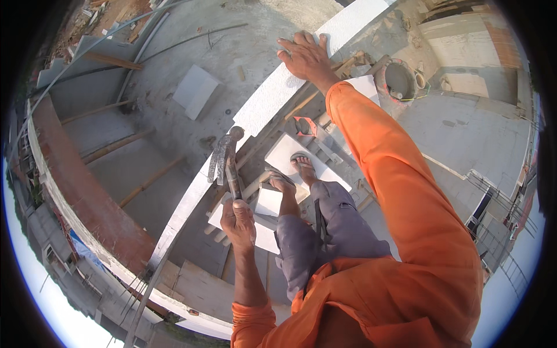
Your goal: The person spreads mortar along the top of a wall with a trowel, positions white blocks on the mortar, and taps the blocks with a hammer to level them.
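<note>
My left hand (238, 224) is closed around the handle of a claw hammer (221, 155), whose dark, grimy head points up and away from me. The hammer head overlaps the top of a long, narrow course of white blocks (264, 104) in the picture; whether it touches them I cannot tell. Farther along that course, my right hand (305, 58) lies on the top face, palm down, fingers stretched out and apart. My right arm reaches far forward in an orange sleeve.
My sandalled feet stand on white blocks (333, 173) laid over wooden poles. An orange-edged tool (304, 126) lies beyond them. A bucket (400, 80) with grey contents stands at right. Across the wall, a loose white block (197, 91) rests on the concrete floor; wooden poles (152, 182) lie farther left.
</note>
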The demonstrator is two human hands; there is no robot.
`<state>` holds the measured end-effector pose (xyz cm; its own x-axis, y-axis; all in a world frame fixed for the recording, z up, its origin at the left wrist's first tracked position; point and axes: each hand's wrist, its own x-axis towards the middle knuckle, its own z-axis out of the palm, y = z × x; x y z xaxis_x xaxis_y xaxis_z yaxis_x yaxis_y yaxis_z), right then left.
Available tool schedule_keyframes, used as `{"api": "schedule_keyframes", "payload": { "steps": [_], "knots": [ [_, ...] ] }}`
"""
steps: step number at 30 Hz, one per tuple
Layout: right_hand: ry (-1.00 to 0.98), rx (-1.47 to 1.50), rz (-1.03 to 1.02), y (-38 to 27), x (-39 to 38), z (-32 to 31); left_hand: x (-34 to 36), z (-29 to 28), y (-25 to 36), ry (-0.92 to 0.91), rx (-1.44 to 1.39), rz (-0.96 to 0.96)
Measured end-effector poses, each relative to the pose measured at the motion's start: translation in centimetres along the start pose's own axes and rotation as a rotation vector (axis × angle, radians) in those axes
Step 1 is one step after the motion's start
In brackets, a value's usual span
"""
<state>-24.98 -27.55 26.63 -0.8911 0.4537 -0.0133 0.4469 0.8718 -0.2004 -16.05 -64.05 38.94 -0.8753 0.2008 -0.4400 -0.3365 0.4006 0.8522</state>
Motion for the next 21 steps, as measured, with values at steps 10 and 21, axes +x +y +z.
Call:
{"api": "schedule_keyframes", "payload": {
  "steps": [10,21],
  "knots": [
    [0.018,-0.03,0.015,-1.5,1.6,-0.8,11.4,4.5,-5.5,-0.168,0.472,0.251],
    [-0.122,-0.052,0.087,-1.0,0.5,-0.9,8.3,3.3,-1.4,-0.142,0.263,0.301]
  ]
}}
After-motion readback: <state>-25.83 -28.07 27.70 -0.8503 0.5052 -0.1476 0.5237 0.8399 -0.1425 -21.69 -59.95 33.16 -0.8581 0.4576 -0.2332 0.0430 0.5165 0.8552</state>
